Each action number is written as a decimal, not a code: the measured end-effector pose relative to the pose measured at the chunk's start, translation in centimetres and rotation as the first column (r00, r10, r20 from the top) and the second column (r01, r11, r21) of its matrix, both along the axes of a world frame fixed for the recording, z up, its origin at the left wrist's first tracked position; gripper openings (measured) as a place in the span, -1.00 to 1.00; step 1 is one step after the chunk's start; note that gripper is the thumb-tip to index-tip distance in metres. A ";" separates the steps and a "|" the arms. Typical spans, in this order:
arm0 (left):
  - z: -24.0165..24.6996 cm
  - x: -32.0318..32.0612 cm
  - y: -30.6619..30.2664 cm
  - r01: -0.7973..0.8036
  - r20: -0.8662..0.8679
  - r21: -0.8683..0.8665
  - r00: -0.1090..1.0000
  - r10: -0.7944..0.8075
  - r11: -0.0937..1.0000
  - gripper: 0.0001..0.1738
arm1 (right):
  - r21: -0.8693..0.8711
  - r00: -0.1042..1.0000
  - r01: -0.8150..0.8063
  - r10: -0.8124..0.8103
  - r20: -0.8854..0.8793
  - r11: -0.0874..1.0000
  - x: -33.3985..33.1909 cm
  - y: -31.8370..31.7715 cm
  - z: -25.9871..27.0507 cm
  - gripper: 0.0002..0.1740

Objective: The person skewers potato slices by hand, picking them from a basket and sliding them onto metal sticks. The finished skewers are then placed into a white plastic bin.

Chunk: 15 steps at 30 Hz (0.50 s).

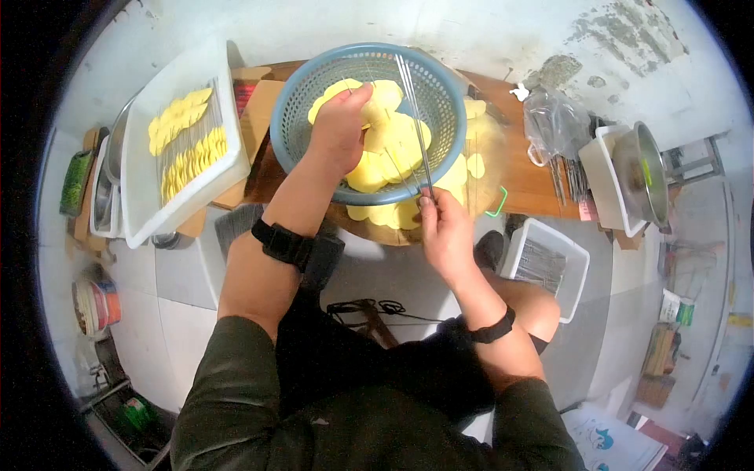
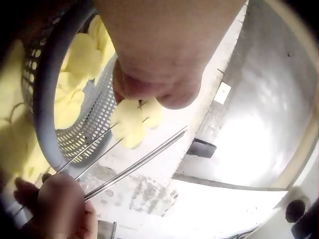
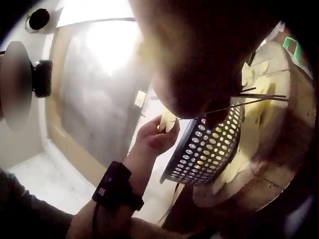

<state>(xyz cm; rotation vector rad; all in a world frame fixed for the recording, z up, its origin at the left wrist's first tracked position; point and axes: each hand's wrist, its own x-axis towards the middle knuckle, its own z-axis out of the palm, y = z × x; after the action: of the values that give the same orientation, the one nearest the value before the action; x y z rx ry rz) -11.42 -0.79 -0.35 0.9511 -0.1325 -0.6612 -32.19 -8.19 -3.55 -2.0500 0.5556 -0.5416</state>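
Over a blue-grey plastic basket (image 1: pixel 287 102), my left hand (image 1: pixel 339 129) pinches thin yellow potato slices (image 2: pixel 128 124). Two thin metal skewers (image 2: pixel 98 144) run from these slices to my right hand (image 1: pixel 448 231), which grips their lower ends at the basket's near rim. The same hand holds several spare skewers (image 1: pixel 415 118) that fan upward beside them. More loose potato slices (image 1: pixel 404 141) lie inside the basket. In the right wrist view, the left hand (image 3: pixel 159 137) shows beyond the dark, shadowed right hand, whose fingers are mostly hidden.
Below the basket is a round wooden board (image 1: pixel 488 149) with more slices. At left, a white bin (image 1: pixel 137 149) holds skewered slices. A lower white bin (image 1: pixel 581 271) contains skewers. Further right are a clear plastic bag (image 1: pixel 554 114) and a metal bowl (image 1: pixel 650 177).
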 end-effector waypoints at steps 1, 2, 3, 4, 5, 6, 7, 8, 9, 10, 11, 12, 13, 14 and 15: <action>0.2 -0.2 -0.1 0.014 -0.014 -0.021 1.000 -0.014 1.000 -0.69 | 0.000 1.000 0.007 -0.007 0.001 1.000 -0.2 -0.1 -0.1 -0.81; 0.5 -0.2 -0.2 0.020 -0.013 -0.022 1.000 -0.020 1.000 -0.69 | 0.021 0.999 0.041 -0.041 -0.002 0.999 -0.4 -0.3 -0.4 -0.81; 0.7 0.0 -0.3 0.056 -0.018 -0.004 0.998 -0.056 0.998 -0.68 | 0.042 0.997 0.073 -0.073 -0.004 0.996 -0.5 -0.4 -0.5 -0.81; 0.9 0.2 -0.2 0.090 -0.024 0.013 0.996 -0.089 0.996 -0.66 | 0.045 0.994 0.108 -0.108 0.004 0.993 -0.6 -0.9 -0.1 -0.81; 1.0 0.5 0.0 0.090 -0.022 0.012 0.996 -0.090 0.996 -0.66 | 0.048 0.990 0.141 -0.142 0.012 0.989 -0.7 -1.7 0.3 -0.81; 1.2 1.1 0.2 0.006 0.055 0.109 0.998 -0.012 0.994 -0.66 | 0.093 0.984 0.167 -0.171 0.038 0.982 -0.8 -3.0 -0.3 -0.81; 1.2 1.7 0.6 -0.085 0.138 0.199 0.989 0.058 0.976 -0.65 | 0.078 0.973 0.226 -0.229 0.041 0.971 -0.8 -4.4 -0.3 -0.80; 0.7 2.7 1.1 -0.098 0.153 0.193 0.986 0.069 0.976 -0.65 | 0.036 0.966 0.250 -0.252 0.057 0.967 -0.8 -6.3 -0.6 -0.80; 0.5 3.6 1.5 -0.096 0.158 0.196 0.985 0.066 0.976 -0.65 | -0.062 0.949 0.314 -0.313 0.032 0.947 -0.9 -8.3 -1.5 -0.78; 0.3 4.3 2.1 -0.111 0.186 0.218 0.980 0.071 0.970 -0.66 | -0.116 0.941 0.338 -0.339 0.014 0.934 -0.9 -9.5 -1.1 -0.75; 0.4 4.9 2.7 -0.134 0.217 0.245 0.973 0.080 0.960 -0.67 | -0.013 0.931 0.353 -0.352 -0.090 0.936 -0.6 -10.6 -0.8 -0.73; 0.4 5.3 3.2 -0.172 0.239 0.249 0.964 0.112 0.953 -0.70 | -0.032 0.924 0.366 -0.367 -0.106 0.930 -0.1 -11.6 -1.4 -0.72; 0.5 5.6 3.7 -0.182 0.251 0.259 0.961 0.116 0.949 -0.70 | -0.052 0.916 0.379 -0.383 -0.120 0.924 0.4 -12.5 -2.4 -0.71; 0.7 6.0 4.0 -0.208 0.242 0.291 0.960 0.139 0.934 -0.72 | -0.039 0.920 0.373 -0.375 -0.113 0.927 0.9 -13.3 -3.7 -0.71; 0.9 6.4 4.3 -0.233 0.232 0.321 0.959 0.162 0.918 -0.73 | -0.047 0.919 0.381 -0.383 -0.090 0.924 1.4 -14.1 -5.1 -0.70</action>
<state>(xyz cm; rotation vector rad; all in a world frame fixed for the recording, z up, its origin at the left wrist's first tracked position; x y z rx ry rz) -5.01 3.47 0.51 1.3537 -0.0974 -0.4031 -30.75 -22.29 -8.68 -2.0107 1.0261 -0.6813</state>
